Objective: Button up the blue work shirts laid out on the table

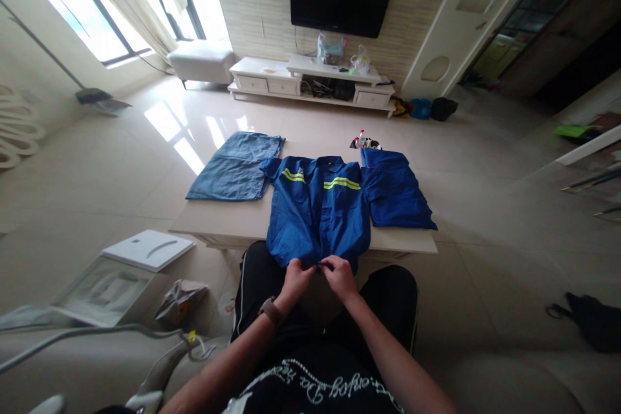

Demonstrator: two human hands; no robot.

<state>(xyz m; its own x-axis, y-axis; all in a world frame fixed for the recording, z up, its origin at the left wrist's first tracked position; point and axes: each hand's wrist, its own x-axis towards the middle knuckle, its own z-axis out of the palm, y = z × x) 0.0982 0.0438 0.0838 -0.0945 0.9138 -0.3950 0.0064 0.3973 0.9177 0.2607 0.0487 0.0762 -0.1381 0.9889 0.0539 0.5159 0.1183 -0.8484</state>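
Observation:
A blue short-sleeved work shirt (295,213) with yellow reflective stripes lies front up on the low table (228,223), its collar at the far side. Its lower hem hangs over the near edge toward my knees. My left hand (297,279), with a watch on the wrist, pinches the hem just left of the front opening. Close beside it, my right hand (338,275) pinches the hem at the opening. Both sets of fingers are closed on the cloth, and the fingertips nearly meet. What lies between the fingertips is too small to make out.
Folded light-blue denim (233,168) lies on the table's left, a folded dark-blue garment (395,191) on its right. A small bottle (361,138) shows beyond the far edge. White boxes (148,249) stand on the floor at left. A TV cabinet (272,77) lines the far wall.

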